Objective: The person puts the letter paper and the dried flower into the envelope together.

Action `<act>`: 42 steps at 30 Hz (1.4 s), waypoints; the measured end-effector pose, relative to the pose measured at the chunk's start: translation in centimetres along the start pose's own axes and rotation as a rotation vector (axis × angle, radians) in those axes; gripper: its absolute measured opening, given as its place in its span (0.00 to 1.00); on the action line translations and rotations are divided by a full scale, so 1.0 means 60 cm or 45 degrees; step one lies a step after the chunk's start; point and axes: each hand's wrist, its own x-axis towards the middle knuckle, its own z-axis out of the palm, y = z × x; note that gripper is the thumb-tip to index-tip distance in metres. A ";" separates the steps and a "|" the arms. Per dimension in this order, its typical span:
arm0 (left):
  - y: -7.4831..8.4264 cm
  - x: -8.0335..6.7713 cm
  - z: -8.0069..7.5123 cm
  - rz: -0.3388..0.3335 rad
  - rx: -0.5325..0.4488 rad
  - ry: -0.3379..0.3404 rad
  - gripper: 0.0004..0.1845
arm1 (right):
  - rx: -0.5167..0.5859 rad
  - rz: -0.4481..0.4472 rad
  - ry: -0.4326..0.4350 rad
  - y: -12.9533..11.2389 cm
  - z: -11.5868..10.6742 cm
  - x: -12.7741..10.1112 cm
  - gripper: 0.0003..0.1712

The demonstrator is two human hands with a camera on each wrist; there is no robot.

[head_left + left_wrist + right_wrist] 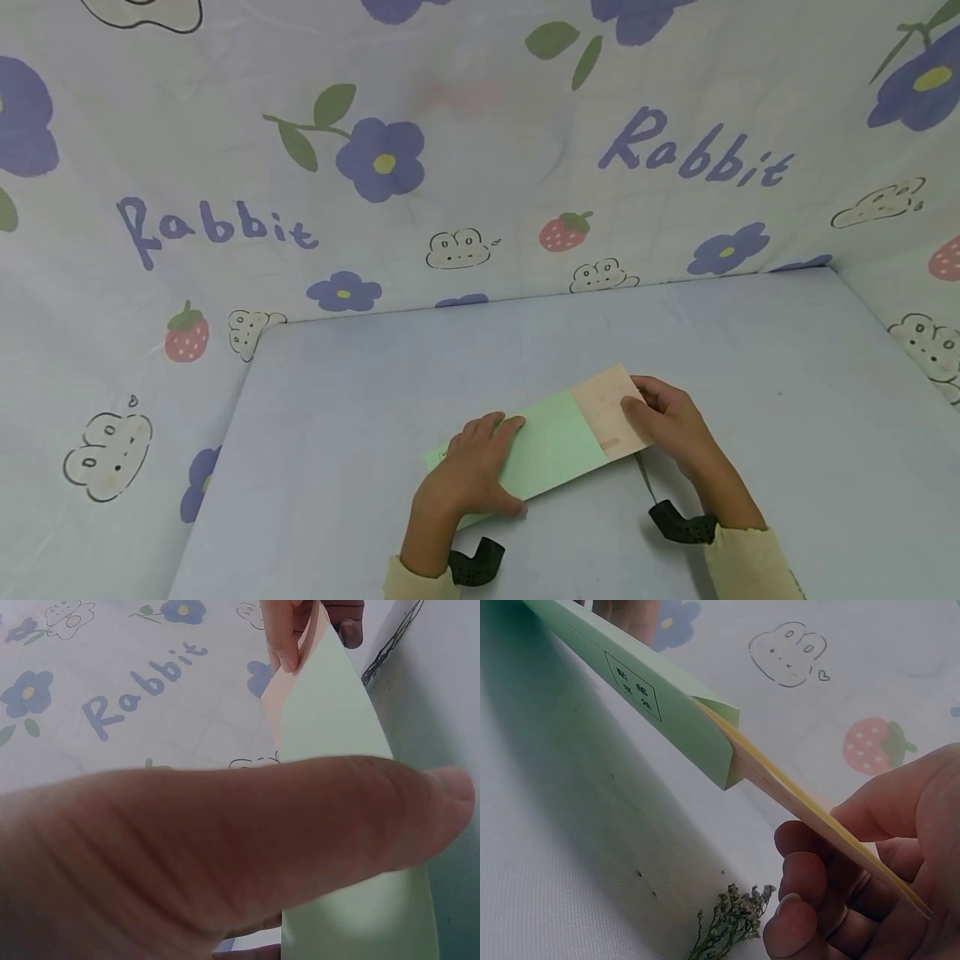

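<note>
Item one, a green envelope (551, 454), which we record lying low over the pale lilac table (337, 400), near its front edge, its long side slanting up from left to right in the head view. The right wrist view shows small printed characters in a box on its face and its open end raised off the table. Item two, a peach-coloured card (609, 408), which we find sticking out of the envelope's right end, partly inside and partly out. Item three, the left hand (472, 467): we note it resting on the envelope's left part, fingers curled over the far edge and thumb along the near edge, gripping it; in the left wrist view the thumb fills most of the picture in front of the green paper. Item four, the right hand (671, 421): we log it pinching the exposed end of the card, thumb on top and fingers curled beneath, as the right wrist view shows plainly. Item five, a dried sprig (731, 919) with small greyish buds, lying on the table just beside the right hand's fingers. Item six, a printed cloth (465, 167) with purple flowers, strawberries, rabbit outlines and the word "Rabbit", hung behind and beside the table.
</note>
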 end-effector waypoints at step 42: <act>0.004 -0.001 -0.003 -0.007 0.007 -0.016 0.56 | -0.009 0.009 -0.012 0.000 0.002 0.000 0.25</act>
